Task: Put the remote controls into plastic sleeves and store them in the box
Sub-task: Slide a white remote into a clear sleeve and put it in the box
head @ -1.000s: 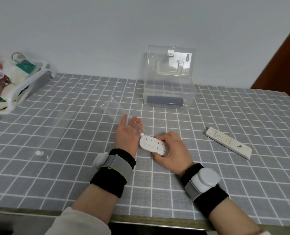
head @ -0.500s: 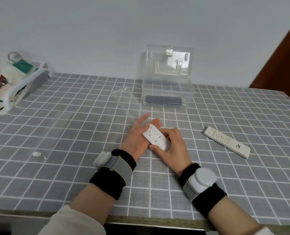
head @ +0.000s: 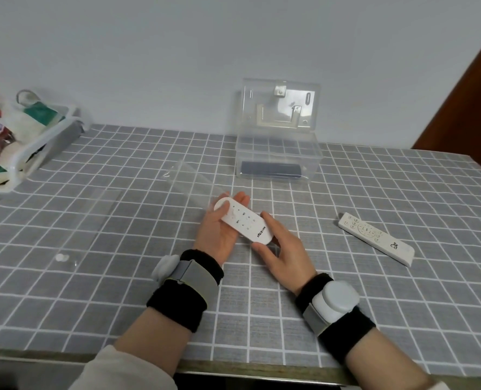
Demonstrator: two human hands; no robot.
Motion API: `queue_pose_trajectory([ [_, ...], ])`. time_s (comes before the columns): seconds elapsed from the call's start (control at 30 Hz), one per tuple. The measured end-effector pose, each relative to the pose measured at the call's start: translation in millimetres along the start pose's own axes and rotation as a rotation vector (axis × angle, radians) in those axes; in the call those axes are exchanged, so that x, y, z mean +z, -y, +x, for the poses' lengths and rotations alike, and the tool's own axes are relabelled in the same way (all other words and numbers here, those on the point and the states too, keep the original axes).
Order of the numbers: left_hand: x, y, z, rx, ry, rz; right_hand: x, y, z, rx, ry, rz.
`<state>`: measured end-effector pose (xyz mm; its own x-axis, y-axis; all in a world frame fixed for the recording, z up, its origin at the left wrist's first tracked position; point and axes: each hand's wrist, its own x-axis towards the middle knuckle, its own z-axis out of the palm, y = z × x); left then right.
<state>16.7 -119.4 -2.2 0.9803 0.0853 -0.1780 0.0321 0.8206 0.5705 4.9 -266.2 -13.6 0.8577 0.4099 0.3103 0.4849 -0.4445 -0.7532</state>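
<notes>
A small white remote [head: 246, 220] lies diagonally between both hands above the checked table [head: 121, 277], rounded end pointing away and left, buttons up. The left hand [head: 219, 229], palm up, cradles it with thumb on top; the right hand [head: 284, 249] pinches its near end. Behind, an open clear box [head: 278, 159] holds a dark remote [head: 270, 168]. Another white remote [head: 375, 239] lies right.

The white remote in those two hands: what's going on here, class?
A person holds a small white remote in both hands, the left hand under its far end and the right hand at its near end. A clear plastic sleeve extends from the left hand's fingertips; the remote's tip seems to be at its mouth. A dark remote already lies in the open clear box. A longer white remote waits on the checked table.
</notes>
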Motion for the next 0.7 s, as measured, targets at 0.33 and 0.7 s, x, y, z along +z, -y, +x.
queue_pose_trajectory([
  [0.33,0.6,0.8,-1.9,-0.041,0.065,0.012,-1.2,1.7,1.0,-0.021,0.100,0.112],
  [0.7,4.1,1.6,-3.9,-0.100,0.197,0.135,-2.5,0.6,-0.2,0.039,-0.033,0.337],
])
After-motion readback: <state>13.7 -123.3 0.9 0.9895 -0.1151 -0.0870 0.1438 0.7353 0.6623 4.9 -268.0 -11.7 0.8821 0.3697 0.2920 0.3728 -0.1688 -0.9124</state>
